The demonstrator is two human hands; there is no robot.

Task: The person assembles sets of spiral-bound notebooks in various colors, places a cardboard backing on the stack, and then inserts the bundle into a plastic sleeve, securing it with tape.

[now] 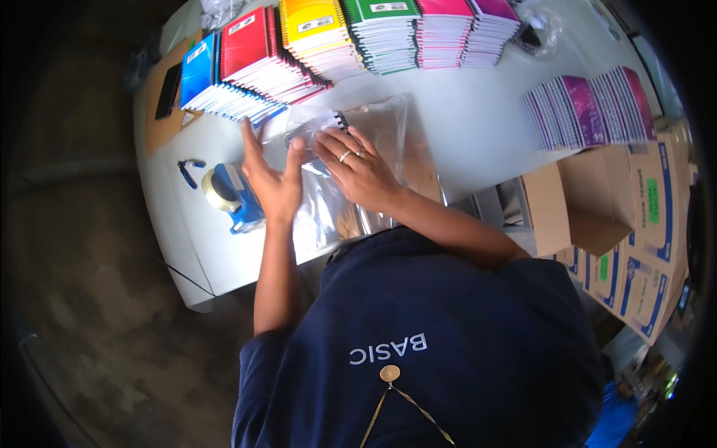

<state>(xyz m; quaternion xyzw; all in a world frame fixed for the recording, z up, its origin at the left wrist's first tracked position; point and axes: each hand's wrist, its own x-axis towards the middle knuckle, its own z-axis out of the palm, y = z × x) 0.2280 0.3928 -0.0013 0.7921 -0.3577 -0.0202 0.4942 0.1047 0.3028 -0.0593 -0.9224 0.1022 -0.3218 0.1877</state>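
Observation:
My left hand (274, 183) is raised over the table with thumb and fingers spread, holding nothing. My right hand (360, 170), with rings on a finger, lies with fingers stretched out over a spiral-bound notebook (323, 123). Only part of that notebook shows, with its black coil at the far side; my fingers and shiny plastic hide the rest. Clear plastic bags (414, 160) lie flat beneath and around both hands. Just left of my left hand sits a blue tape dispenser (240, 196) with a roll of tape.
Stacks of blue (200, 71), red (246, 45), yellow (310, 26), green (382, 33), pink and purple spiral notebooks line the far side. More purple notebooks (586, 112) stand at right, above cardboard boxes (646, 216). Small snips (188, 173) and a black phone (169, 93) lie left.

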